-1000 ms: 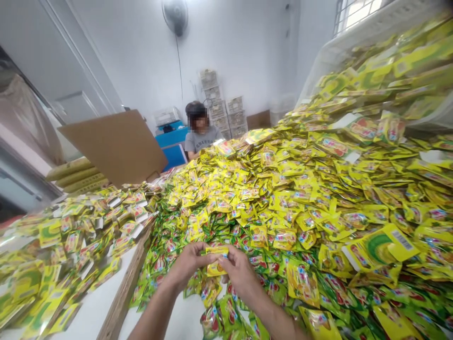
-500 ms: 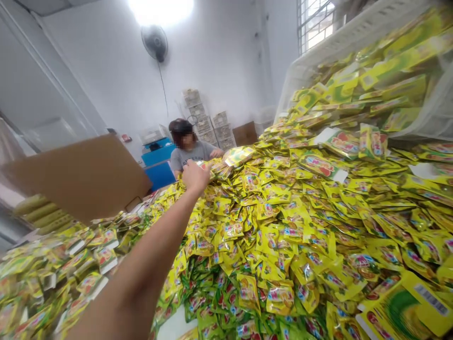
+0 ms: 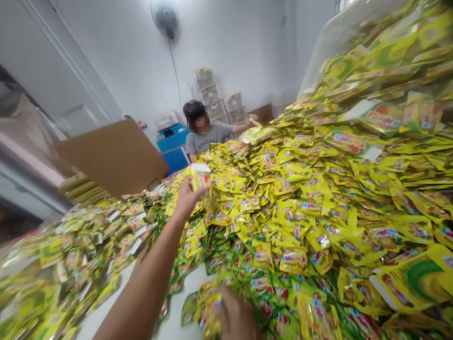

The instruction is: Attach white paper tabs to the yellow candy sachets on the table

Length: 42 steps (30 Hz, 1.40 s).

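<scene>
In the middle of the view my left hand (image 3: 187,193) grips a small flat carton (image 3: 201,175) with a white flap, held up over the heap. Lower down, at the bottom edge, my right hand (image 3: 239,314) is smeared by motion, its fingers closed against yellow sachets (image 3: 211,307). Green sachets (image 3: 262,288) lie close around that hand. Beyond them rises a broad heap of yellow sachets (image 3: 283,208). A yellow carton (image 3: 410,283) with a green ring rests on the heap at the right.
Many small cartons (image 3: 95,255) cover the table on the left. A tipped white crate (image 3: 318,61) spills flat cartons at the upper right. Across the heap sits a co-worker (image 3: 208,134) with one arm stretched out. A large cardboard sheet (image 3: 113,156) stands behind.
My left hand has drawn back toward me with the carton now showing upright. My right hand has come into view at the bottom. The co-worker's arm has stretched out, and the camera has tilted down.
</scene>
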Available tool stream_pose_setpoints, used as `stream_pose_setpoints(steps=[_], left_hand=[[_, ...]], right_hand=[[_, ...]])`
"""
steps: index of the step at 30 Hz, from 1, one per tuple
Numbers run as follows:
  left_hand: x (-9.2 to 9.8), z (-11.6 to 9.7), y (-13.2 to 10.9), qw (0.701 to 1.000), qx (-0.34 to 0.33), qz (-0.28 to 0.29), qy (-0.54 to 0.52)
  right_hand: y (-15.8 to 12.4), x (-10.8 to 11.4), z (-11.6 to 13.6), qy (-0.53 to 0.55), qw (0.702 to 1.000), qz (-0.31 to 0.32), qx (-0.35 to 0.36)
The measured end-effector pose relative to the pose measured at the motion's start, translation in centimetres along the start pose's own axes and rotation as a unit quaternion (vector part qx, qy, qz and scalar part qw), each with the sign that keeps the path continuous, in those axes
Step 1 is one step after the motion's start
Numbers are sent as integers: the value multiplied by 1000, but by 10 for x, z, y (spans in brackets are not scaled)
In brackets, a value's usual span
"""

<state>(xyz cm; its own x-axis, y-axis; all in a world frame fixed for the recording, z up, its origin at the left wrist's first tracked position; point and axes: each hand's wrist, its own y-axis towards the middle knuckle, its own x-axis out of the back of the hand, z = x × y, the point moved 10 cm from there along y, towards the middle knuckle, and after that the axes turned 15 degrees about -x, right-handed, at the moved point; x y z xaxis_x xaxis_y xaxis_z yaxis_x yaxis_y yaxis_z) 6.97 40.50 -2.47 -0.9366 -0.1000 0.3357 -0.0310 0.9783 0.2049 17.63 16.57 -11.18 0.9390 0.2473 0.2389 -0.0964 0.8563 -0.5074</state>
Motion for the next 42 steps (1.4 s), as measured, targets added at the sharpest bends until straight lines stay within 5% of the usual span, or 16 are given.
stream_pose_setpoints(steps=[3,6,8,11,15,24,31,37,42], left_hand=[[15,21,-108,987,95,118,-52],[29,44,-209,966,186,170,-65],[35,51,-256,960,208,166,-93],[47,56,-292,963,209,106,-133],[56,56,-309,961,209,72,-163],[39,58,-314,941,258,88,-199],[34,69,-316,908,319,9,-272],[30,66,-316,895,334,11,-294],[29,59,-307,909,308,9,-281]], right_hand=[[7,29,11,20,999,-39,-12],[12,51,22,66,995,-81,13],[16,51,24,80,993,-84,26],[20,25,24,67,996,11,52],[11,-8,22,-48,988,117,83],[4,-11,30,-118,977,17,176],[10,-3,17,-52,995,20,87],[9,14,23,-53,990,-64,116],[11,9,16,-8,997,-40,72]])
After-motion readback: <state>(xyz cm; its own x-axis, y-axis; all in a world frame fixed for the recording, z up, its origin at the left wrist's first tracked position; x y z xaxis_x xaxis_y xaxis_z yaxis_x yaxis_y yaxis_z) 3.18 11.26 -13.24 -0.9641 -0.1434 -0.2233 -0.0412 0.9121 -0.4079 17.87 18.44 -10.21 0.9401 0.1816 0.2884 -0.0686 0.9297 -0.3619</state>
